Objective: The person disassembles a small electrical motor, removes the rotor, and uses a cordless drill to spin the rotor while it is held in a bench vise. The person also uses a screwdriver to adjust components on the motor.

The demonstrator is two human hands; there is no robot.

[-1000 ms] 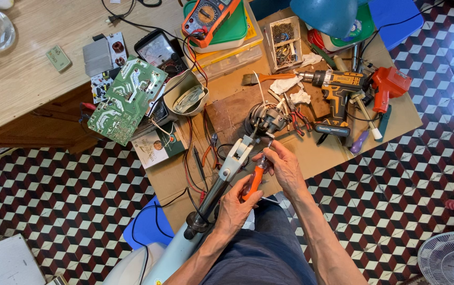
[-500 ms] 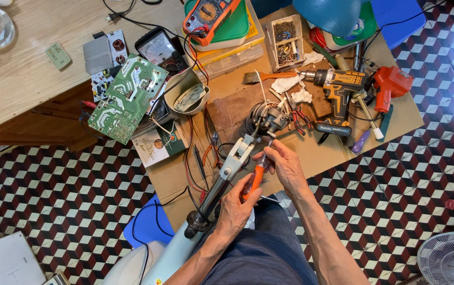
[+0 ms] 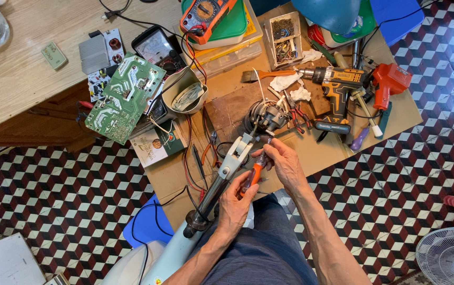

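The fan motor [image 3: 267, 117] sits on the brown board just past the hands, with the white neck bracket [image 3: 236, 154] and chrome pole [image 3: 212, 194] running off it down and to the left, back toward the person's lap. So the long axis of the whole thing is a diagonal: motor at the far end, pole base near the knee.

The orange screwdriver [image 3: 254, 174] lies almost along that same diagonal, tip pointing up at the joint where bracket meets motor. The left hand [image 3: 236, 203] is wrapped around the handle, right next to the pole. The right hand [image 3: 283, 163] is pinched narrow on the shaft near the tip, steadying it, and it's the one closer to the motor.

Out from there on the desk: pliers [image 3: 302, 117] just right of the motor, a cordless drill [image 3: 337, 84], a red soldering gun [image 3: 389, 82], a green circuit board [image 3: 125, 97] off to the left, and a multimeter [image 3: 206, 13] at the back.
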